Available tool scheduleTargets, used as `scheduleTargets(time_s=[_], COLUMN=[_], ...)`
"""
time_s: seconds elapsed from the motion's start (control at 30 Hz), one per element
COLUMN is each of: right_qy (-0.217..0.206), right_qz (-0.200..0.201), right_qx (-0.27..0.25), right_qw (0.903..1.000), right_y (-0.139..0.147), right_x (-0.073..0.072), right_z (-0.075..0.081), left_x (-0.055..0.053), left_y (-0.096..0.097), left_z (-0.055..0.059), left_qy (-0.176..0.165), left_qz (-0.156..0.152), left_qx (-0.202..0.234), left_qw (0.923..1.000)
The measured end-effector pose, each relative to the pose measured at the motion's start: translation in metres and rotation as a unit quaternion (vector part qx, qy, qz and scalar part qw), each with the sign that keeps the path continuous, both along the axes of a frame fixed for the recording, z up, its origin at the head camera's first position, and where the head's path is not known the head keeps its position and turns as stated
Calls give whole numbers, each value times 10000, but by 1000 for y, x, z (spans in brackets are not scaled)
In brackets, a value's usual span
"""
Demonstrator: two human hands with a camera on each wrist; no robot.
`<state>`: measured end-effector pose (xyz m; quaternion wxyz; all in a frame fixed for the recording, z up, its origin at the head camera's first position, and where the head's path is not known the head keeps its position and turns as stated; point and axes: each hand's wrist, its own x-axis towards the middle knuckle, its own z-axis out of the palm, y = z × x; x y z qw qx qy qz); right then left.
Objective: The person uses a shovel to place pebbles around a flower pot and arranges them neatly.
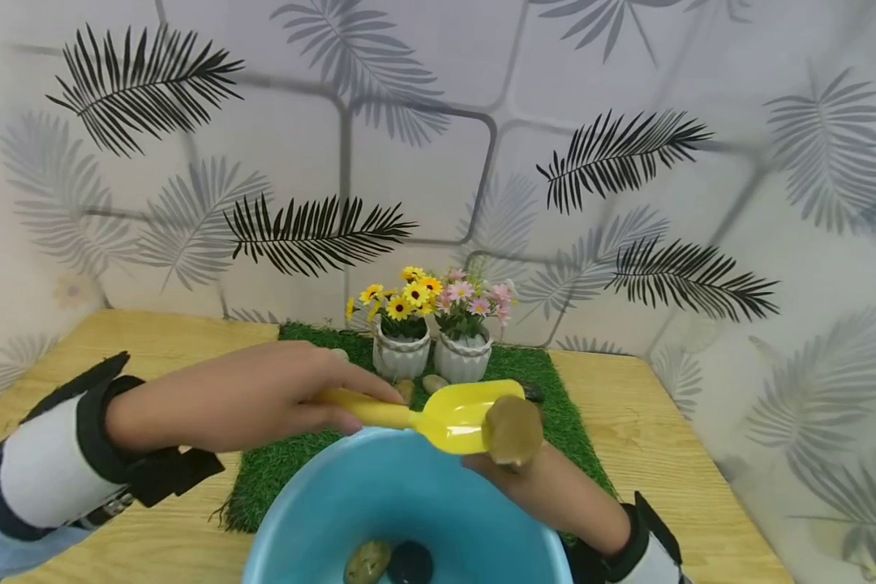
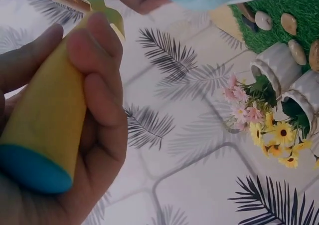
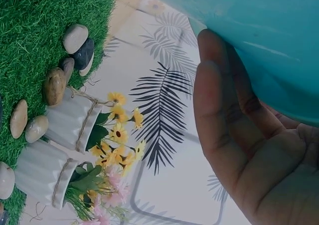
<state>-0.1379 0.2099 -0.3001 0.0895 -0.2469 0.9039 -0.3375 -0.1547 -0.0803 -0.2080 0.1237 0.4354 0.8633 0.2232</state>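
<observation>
My left hand (image 1: 285, 397) grips the handle of a yellow toy shovel (image 1: 463, 418), its blue end cap showing in the left wrist view. A brown stone (image 1: 513, 430) sits at the front of the scoop, above the rim of a light blue bucket (image 1: 321, 478). Below and behind the stone, my right hand (image 1: 547, 491) holds the bucket's far right rim. Its fingers (image 3: 209, 95) lie along the outside wall in the right wrist view. Down in the bucket rest a speckled brown stone (image 1: 367, 561) and a black stone (image 1: 411, 562).
Behind the bucket, a green turf mat (image 1: 547, 373) covers part of the wooden table (image 1: 642, 422). Two white pots, one with yellow flowers (image 1: 401, 353) and one with pink flowers (image 1: 463, 357), stand on it among several stones (image 3: 75, 39). A patterned backdrop rises behind.
</observation>
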Motion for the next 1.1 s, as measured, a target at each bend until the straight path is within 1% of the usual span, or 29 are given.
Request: scheduleTargets(time_s=[0.07,0.1,0.13,0.17,0.27,0.37,0.43,0.53,0.57,0.63,0.7,0.8,0.87,0.9,0.93,1.03,1.1], right_qy=[114,242,239,157,-48,-203,-230,-232,-241,-267,-296,-338,-312,-294,-266,-199,-206], right_qz=[105,191,258,280,369,433,427,421,423,436,433,429,433,440,452,444,431], right_qx=[16,75,68,53,-26,-156,-191,-217,-218,-234,-225,-211,-196,-191,-178,-150,-152], right_qw=[9999,9995,9994,9995,9993,9987,9986,9986,9986,9984,9984,9983,9984,9984,9985,9987,9987], right_y=[0,0,0,-1,-1,-1,-1,-1,-1,-1,-2,-2,-2,-2,-2,-1,-1], right_x=[0,0,-1,-2,-3,-3,-4,-4,-4,-4,-4,-4,-4,-4,-4,-4,-3], right_z=[1,2,3,4,6,6,6,5,5,5,5,5,5,5,5,5,5], left_x=[-10,-15,-20,-26,-45,-62,-72,-84,-87,-93,-97,-104,-107,-108,-109,-111,-112], left_y=[8,12,16,20,32,46,56,72,77,87,95,105,109,112,114,120,124], left_z=[3,4,3,3,-2,-13,-22,-39,-45,-59,-72,-91,-102,-106,-111,-121,-126], left_qy=[-18,-81,-176,-247,-218,5,156,150,146,23,-257,-543,-490,-383,-205,192,335], left_qz=[129,172,198,216,300,470,625,805,836,921,982,1102,1087,1053,979,755,659], left_qx=[-17,-7,18,39,92,124,130,90,54,20,34,-19,-116,-180,-236,-357,-431], left_qw=[9999,9998,9996,9995,9993,9988,9978,9966,9964,9957,9948,9924,9928,9935,9947,9963,9963])
